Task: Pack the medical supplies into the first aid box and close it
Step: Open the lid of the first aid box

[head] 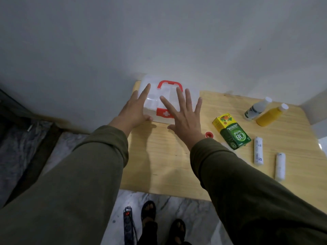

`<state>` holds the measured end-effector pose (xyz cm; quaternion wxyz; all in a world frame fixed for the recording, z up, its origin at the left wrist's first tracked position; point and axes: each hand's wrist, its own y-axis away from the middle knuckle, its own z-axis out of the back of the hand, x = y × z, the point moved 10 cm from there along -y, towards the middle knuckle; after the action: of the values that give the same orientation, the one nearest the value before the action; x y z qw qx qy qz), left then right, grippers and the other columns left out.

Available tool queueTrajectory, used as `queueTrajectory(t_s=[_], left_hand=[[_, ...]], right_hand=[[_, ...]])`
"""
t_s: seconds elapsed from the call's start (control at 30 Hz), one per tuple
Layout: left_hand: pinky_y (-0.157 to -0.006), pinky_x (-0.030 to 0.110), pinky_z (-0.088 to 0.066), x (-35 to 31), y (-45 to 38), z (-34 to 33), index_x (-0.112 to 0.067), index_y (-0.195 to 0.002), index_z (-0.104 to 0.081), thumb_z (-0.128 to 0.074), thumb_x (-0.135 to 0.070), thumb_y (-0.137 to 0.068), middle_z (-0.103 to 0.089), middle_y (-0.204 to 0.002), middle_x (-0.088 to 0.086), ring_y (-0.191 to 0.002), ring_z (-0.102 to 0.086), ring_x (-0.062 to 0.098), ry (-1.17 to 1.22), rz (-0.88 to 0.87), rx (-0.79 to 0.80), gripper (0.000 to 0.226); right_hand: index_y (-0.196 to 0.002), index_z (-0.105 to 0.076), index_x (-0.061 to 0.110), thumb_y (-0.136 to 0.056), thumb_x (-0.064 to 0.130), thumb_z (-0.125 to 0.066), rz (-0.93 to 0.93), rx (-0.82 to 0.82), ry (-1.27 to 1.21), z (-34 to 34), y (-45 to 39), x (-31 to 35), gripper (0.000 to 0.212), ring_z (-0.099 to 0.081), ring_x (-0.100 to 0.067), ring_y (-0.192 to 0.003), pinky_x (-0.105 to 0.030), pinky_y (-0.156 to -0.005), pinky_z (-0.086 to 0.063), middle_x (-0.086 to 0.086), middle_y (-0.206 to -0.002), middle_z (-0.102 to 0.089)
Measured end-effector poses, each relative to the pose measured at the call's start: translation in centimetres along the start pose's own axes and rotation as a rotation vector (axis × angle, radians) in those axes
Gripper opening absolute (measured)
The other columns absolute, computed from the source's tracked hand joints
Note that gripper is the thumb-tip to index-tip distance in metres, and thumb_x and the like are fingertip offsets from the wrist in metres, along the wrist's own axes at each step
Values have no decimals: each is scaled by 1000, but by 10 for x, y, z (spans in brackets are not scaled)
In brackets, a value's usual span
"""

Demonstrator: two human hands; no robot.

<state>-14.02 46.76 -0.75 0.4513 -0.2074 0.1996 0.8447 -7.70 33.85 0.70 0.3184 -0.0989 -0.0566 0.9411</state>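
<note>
A translucent white first aid box (154, 100) with a red handle (169, 84) and a red latch with a white cross (163, 113) sits lid down at the table's far left, against the wall. My left hand (134, 110) lies flat on the box's left side, thumb at its front corner. My right hand (185, 117) hovers over its right front with fingers spread. To the right lie a green and yellow medicine carton (231, 133), a small red tape roll (209, 134), a white bottle (256, 108), a yellow bottle (270, 114) and two white bandage rolls (258, 150) (280, 167).
The wooden table (159, 156) stands in a corner of grey walls. On the marble floor below its front edge lie a power strip (128, 225) and my sandalled feet (148, 211). Dark furniture stands at the left.
</note>
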Motion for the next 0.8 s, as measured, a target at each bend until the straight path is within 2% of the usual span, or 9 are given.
queueTrajectory(t_s=[0.23, 0.37, 0.47, 0.57, 0.67, 0.8], left_hand=[[-110, 49, -34, 2, 0, -3, -43, -144, 15, -78, -28, -74, -4, -160, 6, -144, -21, 34, 4, -3, -2, 117], [-110, 48, -31, 1, 2, -1, -42, -144, 17, -77, -26, -75, 0, -161, 6, -145, -19, 34, 4, -3, 12, 118], [-108, 49, -35, 0, 5, 4, -40, -141, 24, -80, -24, -72, -7, -161, 3, -142, -27, 33, 44, -16, -20, 126], [-105, 44, -37, 1, 11, 8, -32, -142, 29, -79, -19, -73, -22, -157, 4, -136, -37, 32, 143, 8, -35, 129], [-105, 43, -36, 6, 16, 11, -27, -142, 31, -80, -19, -73, -30, -154, 7, -134, -40, 32, 202, 52, -47, 131], [-107, 43, -33, 15, 13, 9, -27, -143, 30, -83, -26, -69, -24, -157, 6, -137, -36, 33, 250, 116, -50, 135]], right_hand=[[-148, -3, 34, -72, 39, -77, 41, -99, 150, -4, -9, 5, 106, -24, -41, -142, -68, -106, -17, -14, -155, -25], [-148, -10, 31, -76, 35, -75, 65, -123, 163, -3, -8, 6, 97, -30, -42, -139, -69, -102, -27, -14, -153, -31], [-148, -12, 28, -78, 38, -71, 97, -99, 155, -3, -7, 6, 92, -30, -44, -138, -70, -100, -29, -17, -152, -31], [-147, -13, 27, -85, 49, -57, 165, -75, 148, -1, -4, 7, 79, -30, -45, -138, -71, -98, -30, -18, -152, -30], [-147, -18, 26, -91, 40, -53, 190, -78, 81, 8, 1, 8, 67, -30, -45, -138, -73, -98, -28, -16, -153, -31], [-146, -21, 25, -91, 30, -58, 203, -117, 55, 23, 1, 6, 66, -36, -41, -136, -74, -96, -29, -9, -152, -36]])
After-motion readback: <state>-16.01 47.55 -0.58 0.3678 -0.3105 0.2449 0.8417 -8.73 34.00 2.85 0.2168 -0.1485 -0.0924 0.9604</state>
